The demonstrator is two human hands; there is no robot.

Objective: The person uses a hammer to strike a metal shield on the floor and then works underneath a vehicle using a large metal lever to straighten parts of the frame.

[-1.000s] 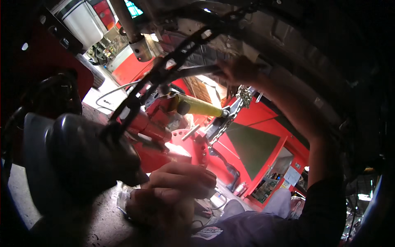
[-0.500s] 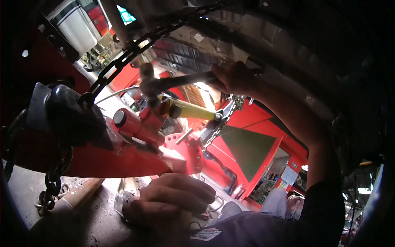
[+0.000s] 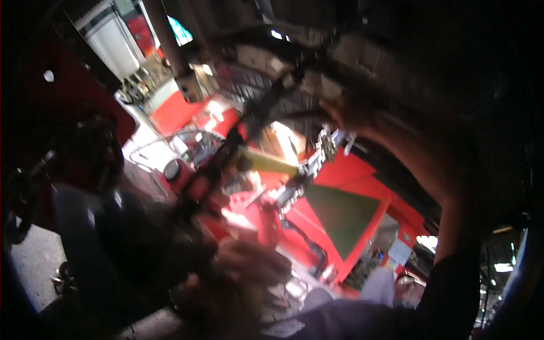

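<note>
My right hand, raised at upper middle under the dark vehicle underside, is closed round the handle of a hammer. The hammer's head is lost in blur behind the chain. A dark chain slants down from the upper middle to a big dark metal clamp at lower left. Just right of that clamp is my left hand, low and dim. Its fingers are smeared by motion, so their grip does not show. Beyond the chain lie a red cylinder and a yellow cylinder.
A second, shiny chain hangs right of the yellow cylinder. Behind stands a red frame with a dark green panel. My legs are at lower right. Grey floor shows at lower left.
The clamp has swung down and right toward my left hand, and the chain now crosses in front of the cylinders. My right hand has shifted slightly right and down with the hammer.
</note>
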